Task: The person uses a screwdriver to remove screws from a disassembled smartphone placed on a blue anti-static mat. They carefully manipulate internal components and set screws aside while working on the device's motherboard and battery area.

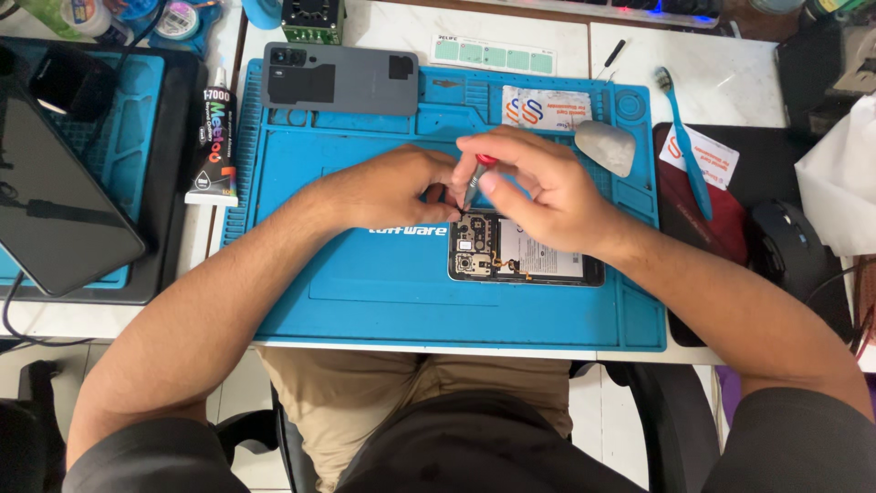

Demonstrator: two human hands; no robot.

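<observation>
Right hand: our right hand [538, 187] is curled around a small screwdriver [474, 178], fingers clamped on its shaft, with the red cap showing at the top between thumb and forefinger.
Left hand: our left hand [392, 187] sits just beside the right, its fingertips pinched together at the upper left corner of the phone; we cannot tell whether they hold anything.
Screwdriver: we see it tilted, tip pointing down at the phone's top edge near the camera end.
Opened phone: the opened phone [525, 251] lies flat on the blue repair mat [365, 292], in the middle of the mat, lengthwise left to right, partly under our right hand.
Phone's look: we see its back removed, a dark circuit section with camera modules at the left and a pale battery to the right.
Mat trays: in the moulded compartments along the mat's far edge we see a grey phone back cover [339, 78] and a white sachet [546, 108]; a grey pick-shaped piece [607, 146] rests beside them.
Around the mat: a black glue tube [215, 137] lies to the left, a blue toothbrush [684, 137] to the right.
</observation>
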